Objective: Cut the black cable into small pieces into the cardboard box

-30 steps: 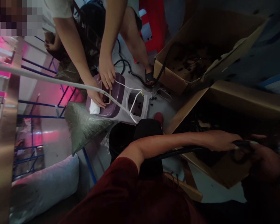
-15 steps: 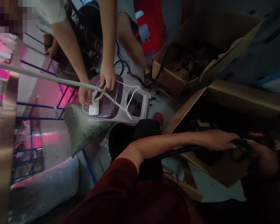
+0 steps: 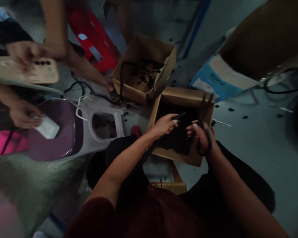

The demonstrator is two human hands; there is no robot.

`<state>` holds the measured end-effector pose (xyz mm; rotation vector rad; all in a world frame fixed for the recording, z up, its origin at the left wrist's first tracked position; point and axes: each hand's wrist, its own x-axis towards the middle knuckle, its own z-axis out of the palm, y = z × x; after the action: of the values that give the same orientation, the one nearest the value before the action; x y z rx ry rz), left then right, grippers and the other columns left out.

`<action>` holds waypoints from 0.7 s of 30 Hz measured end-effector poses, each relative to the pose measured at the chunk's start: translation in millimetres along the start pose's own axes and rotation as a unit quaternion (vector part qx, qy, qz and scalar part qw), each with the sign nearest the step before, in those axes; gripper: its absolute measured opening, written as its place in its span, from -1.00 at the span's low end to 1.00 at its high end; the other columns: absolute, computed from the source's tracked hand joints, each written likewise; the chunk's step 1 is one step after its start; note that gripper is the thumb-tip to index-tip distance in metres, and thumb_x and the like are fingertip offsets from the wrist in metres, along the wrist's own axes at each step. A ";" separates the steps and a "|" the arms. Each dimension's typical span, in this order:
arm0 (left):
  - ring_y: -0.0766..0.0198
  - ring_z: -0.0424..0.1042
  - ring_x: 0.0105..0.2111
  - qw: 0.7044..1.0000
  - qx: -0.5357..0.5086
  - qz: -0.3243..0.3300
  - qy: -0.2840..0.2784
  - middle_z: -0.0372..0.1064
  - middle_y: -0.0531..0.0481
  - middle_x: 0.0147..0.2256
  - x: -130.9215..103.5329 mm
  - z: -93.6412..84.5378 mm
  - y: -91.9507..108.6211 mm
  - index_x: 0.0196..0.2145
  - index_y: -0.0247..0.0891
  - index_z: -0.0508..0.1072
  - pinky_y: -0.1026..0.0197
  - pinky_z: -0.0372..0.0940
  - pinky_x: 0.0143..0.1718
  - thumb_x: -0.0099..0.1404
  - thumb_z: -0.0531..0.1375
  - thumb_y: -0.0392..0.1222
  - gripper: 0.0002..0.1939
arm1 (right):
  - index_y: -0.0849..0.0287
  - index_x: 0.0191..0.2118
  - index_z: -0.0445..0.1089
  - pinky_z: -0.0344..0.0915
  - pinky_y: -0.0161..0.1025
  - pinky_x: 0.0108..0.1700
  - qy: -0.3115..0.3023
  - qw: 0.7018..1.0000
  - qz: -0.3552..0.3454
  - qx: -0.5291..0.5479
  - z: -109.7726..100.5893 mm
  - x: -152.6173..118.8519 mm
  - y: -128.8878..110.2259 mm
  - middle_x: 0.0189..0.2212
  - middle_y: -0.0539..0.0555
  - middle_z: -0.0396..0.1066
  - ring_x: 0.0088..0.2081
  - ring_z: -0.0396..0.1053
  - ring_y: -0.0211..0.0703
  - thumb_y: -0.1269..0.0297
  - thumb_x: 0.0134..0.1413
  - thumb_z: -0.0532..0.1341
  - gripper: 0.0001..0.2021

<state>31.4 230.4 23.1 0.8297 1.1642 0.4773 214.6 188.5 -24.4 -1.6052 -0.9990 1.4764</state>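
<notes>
My left hand point(image 3: 164, 127) is closed around a thick black cable point(image 3: 149, 153). The cable's short end sticks out past my fingers, and its length runs back under my forearm. My right hand point(image 3: 202, 134) grips dark scissors point(image 3: 206, 107), with a handle loop at the wrist side and the blades pointing away from me. Both hands are apart, over an open cardboard box point(image 3: 181, 157) with dark contents that are hard to make out.
A second cardboard box point(image 3: 130, 91) holds black pieces. On the left, a co-worker's hands hold a phone point(image 3: 47, 74) and a white block point(image 3: 48, 128) over a purple-topped stool point(image 3: 64, 112). A blue-and-white box point(image 3: 215, 77) stands right; black bits dot the floor.
My view has swung right, bringing the boxes to the middle. My hands, close together before, are now apart, and the scissors show clearly. The co-worker's hands have also separated.
</notes>
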 end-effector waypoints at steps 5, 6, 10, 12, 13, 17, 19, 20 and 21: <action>0.55 0.10 -0.65 0.999 -0.023 0.008 0.021 0.32 0.03 -0.42 4.3 -10.9 10.5 -0.03 -0.39 0.25 0.44 -0.04 -0.70 0.19 0.11 -0.27 -0.63 | 0.12 -0.11 0.15 0.33 -0.19 -0.34 -0.069 0.994 0.026 -0.086 -2.8 -2.2 5.0 -0.33 0.06 0.34 -0.38 0.34 -0.18 -0.04 0.01 0.10 -0.59; 0.56 0.11 -0.66 0.999 -0.024 0.014 0.029 0.34 0.02 -0.41 4.7 -13.4 11.0 -0.06 -0.40 0.27 0.44 -0.03 -0.71 0.18 0.12 -0.28 -0.65 | 0.13 -0.09 0.15 0.33 -0.18 -0.33 -0.079 0.991 0.027 -0.108 -5.6 -2.6 8.5 -0.32 0.06 0.34 -0.37 0.35 -0.18 -0.04 0.00 0.10 -0.58; 0.55 0.15 -0.66 0.998 -0.023 0.039 0.041 0.37 0.00 -0.39 7.5 -22.3 8.0 -0.09 -0.39 0.25 0.43 -0.02 -0.71 0.17 0.12 -0.31 -0.68 | 0.13 -0.06 0.16 0.31 -0.18 -0.27 -0.126 0.971 0.017 -0.201 -13.8 -11.0 11.9 -0.26 0.08 0.36 -0.31 0.36 -0.15 -0.02 0.01 0.11 -0.57; 0.54 0.18 -0.65 0.999 -0.015 0.038 0.034 0.39 -0.01 -0.38 9.1 -24.2 5.3 -0.09 -0.38 0.23 0.44 0.00 -0.71 0.17 0.12 -0.31 -0.67 | 0.14 -0.06 0.18 0.29 -0.18 -0.24 -0.160 0.960 0.012 -0.231 -13.4 -17.8 6.1 -0.24 0.11 0.38 -0.28 0.36 -0.12 0.00 0.02 0.11 -0.58; 0.54 0.19 -0.65 0.999 -0.011 0.037 0.031 0.40 -0.01 -0.38 9.7 -24.3 4.2 -0.09 -0.38 0.22 0.44 0.00 -0.71 0.17 0.13 -0.30 -0.67 | 0.15 -0.06 0.18 0.29 -0.19 -0.22 -0.177 0.955 0.013 -0.238 -12.3 -20.9 2.5 -0.23 0.12 0.38 -0.26 0.36 -0.11 0.01 0.02 0.12 -0.58; 0.54 0.20 -0.64 0.999 -0.004 0.040 0.022 0.41 -0.04 -0.36 11.0 -22.0 1.9 -0.11 -0.39 0.23 0.44 0.03 -0.70 0.17 0.14 -0.28 -0.68 | 0.19 -0.04 0.18 0.27 -0.22 -0.22 -0.210 0.946 0.009 -0.247 -7.2 -27.5 -6.7 -0.23 0.11 0.39 -0.27 0.37 -0.13 0.03 0.03 0.11 -0.57; 0.54 0.20 -0.64 0.999 -0.002 0.035 0.018 0.40 -0.03 -0.37 11.3 -19.9 1.6 -0.11 -0.39 0.24 0.43 0.03 -0.70 0.16 0.15 -0.27 -0.68 | 0.19 -0.05 0.17 0.26 -0.24 -0.23 -0.209 0.945 0.002 -0.253 -6.3 -27.6 -6.6 -0.23 0.10 0.39 -0.27 0.37 -0.14 0.05 0.05 0.11 -0.59; 0.54 0.19 -0.65 0.999 -0.001 0.030 0.018 0.40 -0.03 -0.37 11.4 -18.5 1.6 -0.11 -0.39 0.25 0.43 0.02 -0.70 0.16 0.15 -0.27 -0.68 | 0.19 -0.05 0.17 0.26 -0.25 -0.24 -0.209 0.944 0.001 -0.256 -6.3 -27.3 -6.0 -0.23 0.10 0.39 -0.27 0.37 -0.14 0.05 0.06 0.10 -0.60; 0.54 0.19 -0.65 1.000 -0.001 0.023 0.019 0.40 -0.03 -0.37 11.3 -17.0 1.7 -0.11 -0.40 0.26 0.43 0.02 -0.70 0.16 0.15 -0.27 -0.67 | 0.19 -0.05 0.17 0.26 -0.25 -0.24 -0.208 0.944 0.001 -0.257 -6.4 -27.0 -5.3 -0.23 0.10 0.39 -0.27 0.37 -0.14 0.06 0.06 0.10 -0.61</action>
<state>19.6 245.0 14.8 0.8510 1.1820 0.5335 219.5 166.4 -7.4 -1.6634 -1.7391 1.6884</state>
